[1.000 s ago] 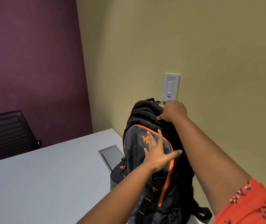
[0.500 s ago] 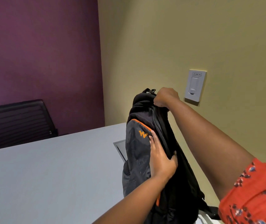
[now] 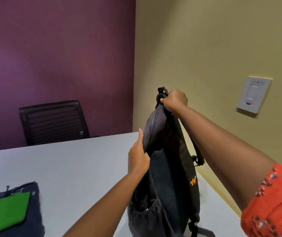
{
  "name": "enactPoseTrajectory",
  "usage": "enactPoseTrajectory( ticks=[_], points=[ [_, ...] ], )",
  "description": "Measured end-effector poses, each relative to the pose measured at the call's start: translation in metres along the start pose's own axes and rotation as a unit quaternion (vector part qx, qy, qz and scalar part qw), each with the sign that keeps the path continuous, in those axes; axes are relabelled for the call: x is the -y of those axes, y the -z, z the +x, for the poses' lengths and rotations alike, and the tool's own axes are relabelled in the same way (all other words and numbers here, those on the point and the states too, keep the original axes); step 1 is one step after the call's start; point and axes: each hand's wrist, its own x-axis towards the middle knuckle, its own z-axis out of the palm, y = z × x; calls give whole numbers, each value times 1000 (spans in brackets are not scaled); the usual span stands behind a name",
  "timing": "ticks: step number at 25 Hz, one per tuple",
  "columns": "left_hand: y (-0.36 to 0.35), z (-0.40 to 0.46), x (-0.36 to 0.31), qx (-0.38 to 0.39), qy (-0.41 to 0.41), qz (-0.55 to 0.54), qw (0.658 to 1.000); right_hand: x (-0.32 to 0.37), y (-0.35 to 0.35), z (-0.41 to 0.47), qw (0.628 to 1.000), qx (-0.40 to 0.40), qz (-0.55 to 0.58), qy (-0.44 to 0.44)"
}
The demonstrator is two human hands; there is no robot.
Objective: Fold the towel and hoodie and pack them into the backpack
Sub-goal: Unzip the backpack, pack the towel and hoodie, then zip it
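The right hand (image 3: pixel 175 100) clenches the top handle of the black fabric backpack (image 3: pixel 167 177), upright on the pale grey surface (image 3: pixel 78 168); below that grip the left hand (image 3: pixel 138 158) pinches its side fabric. Its contents are hidden.

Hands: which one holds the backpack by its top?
The right hand, gripping the top of the backpack; the left hand holds its side, lower down.
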Motion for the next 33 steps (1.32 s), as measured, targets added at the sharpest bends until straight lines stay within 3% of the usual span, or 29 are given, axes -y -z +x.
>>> enactPoseTrajectory(
  ticks=[8,12,13,15,16,17,19,22,24,27,29,31,33],
  points=[
    [139,39,71,-17,-15,109,994,66,-68,-34,983,67,170,14],
    [191,41,101,21,32,90,995,89,-70,-55,956,209,203,28],
    [202,36,107,38,51,71,995,95,-64,-59,968,202,134,66],
    [216,20,108,83,87,34,992,106,-52,-60,987,51,-14,151],
    [220,12,106,117,98,25,988,109,-47,-59,983,-9,-37,180],
    [221,6,102,155,101,28,982,109,-45,-56,978,-11,-26,205],
    [222,-3,93,256,103,44,960,105,-53,-51,959,133,-27,248],
    [226,-8,80,430,123,-5,895,93,-68,-54,875,393,-155,237],
    [224,-8,80,460,121,-49,878,85,-74,-55,829,478,-207,202],
    [205,-9,72,365,219,-116,897,69,-77,-51,810,517,-221,165],
    [180,-16,65,304,215,-79,925,57,-75,-52,803,518,-250,155],
    [158,-25,57,308,197,-8,931,37,-80,-55,782,530,-291,152],
    [142,-32,58,358,197,98,908,12,-80,-60,749,556,-327,152]
  ],
)
